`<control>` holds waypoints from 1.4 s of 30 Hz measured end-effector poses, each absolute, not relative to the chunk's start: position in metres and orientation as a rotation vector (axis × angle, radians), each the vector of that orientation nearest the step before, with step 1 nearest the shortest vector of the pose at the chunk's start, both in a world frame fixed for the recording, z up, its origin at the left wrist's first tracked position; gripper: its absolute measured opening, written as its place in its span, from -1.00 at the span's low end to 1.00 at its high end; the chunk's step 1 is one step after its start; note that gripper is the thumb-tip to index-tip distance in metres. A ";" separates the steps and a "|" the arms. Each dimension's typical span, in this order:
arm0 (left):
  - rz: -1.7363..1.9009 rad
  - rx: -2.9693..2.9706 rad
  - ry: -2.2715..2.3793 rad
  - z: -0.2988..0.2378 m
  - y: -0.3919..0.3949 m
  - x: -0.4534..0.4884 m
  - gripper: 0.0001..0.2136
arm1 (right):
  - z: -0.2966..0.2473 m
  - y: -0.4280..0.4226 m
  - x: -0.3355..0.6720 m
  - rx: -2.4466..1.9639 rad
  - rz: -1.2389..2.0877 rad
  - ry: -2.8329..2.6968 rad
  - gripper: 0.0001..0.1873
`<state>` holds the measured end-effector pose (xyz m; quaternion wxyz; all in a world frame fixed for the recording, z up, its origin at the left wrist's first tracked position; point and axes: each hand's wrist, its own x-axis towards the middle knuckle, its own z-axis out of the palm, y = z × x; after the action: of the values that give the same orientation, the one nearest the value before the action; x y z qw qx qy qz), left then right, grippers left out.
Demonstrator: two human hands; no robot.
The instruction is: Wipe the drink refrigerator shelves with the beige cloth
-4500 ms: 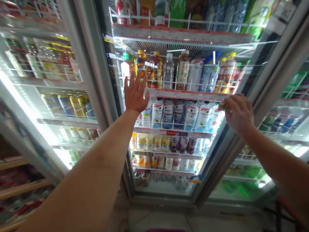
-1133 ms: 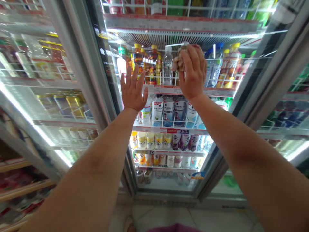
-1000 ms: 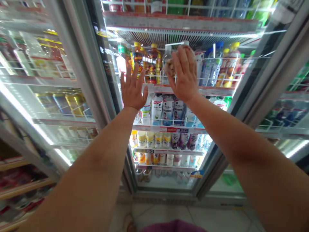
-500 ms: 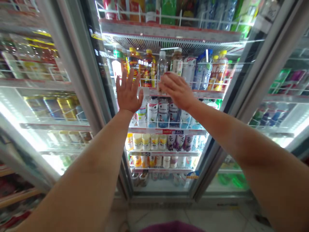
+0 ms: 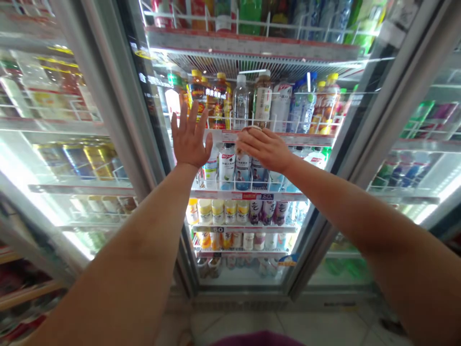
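- The left hand (image 5: 189,139) lies flat, fingers spread and pointing up, pressed on the glass door (image 5: 158,144) of the drinks cooler near its left frame edge; it grips nothing.
- The right hand (image 5: 264,148), palm to the glass, closes its fingers over a small crumpled cloth (image 5: 248,130) that peeks out past the knuckles.
- The cloth sits on the glass level with the red shelf strip (image 5: 306,139), just right of the left hand.
- The right hand's long axis runs sideways, towards the left.

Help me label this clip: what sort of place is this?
Most likely a convenience store or supermarket drinks aisle. A glass cooler door fronts wire shelves of bottled drinks, and price strips run along the shelf edges.
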<state>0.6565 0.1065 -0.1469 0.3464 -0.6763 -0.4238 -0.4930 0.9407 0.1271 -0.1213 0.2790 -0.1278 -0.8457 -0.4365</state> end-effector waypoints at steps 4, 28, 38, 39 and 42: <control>-1.266 -1.746 -1.092 -0.147 0.107 0.656 -0.41 | -0.114 0.130 0.946 -0.546 -1.026 -2.011 -0.50; -1.352 -1.793 -1.049 -0.147 0.108 0.655 -0.42 | -0.134 0.136 1.001 -0.623 -1.033 -1.702 -0.49; -1.262 -1.699 -0.993 -0.149 0.109 0.655 -0.40 | -0.135 0.134 1.024 -0.684 -1.090 -1.697 -0.57; -1.259 -1.696 -0.998 -0.149 0.109 0.655 -0.40 | -0.134 0.135 1.025 -0.705 -1.057 -1.643 -0.56; -1.246 -1.680 -0.998 -0.149 0.110 0.655 -0.40 | -0.142 0.136 1.025 -0.657 -1.029 -1.738 -0.56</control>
<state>0.6546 0.1101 -0.1493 0.4007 -0.6642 -0.3946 -0.4926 1.0251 0.1358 -0.1417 0.4873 -0.2701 -0.7145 -0.4232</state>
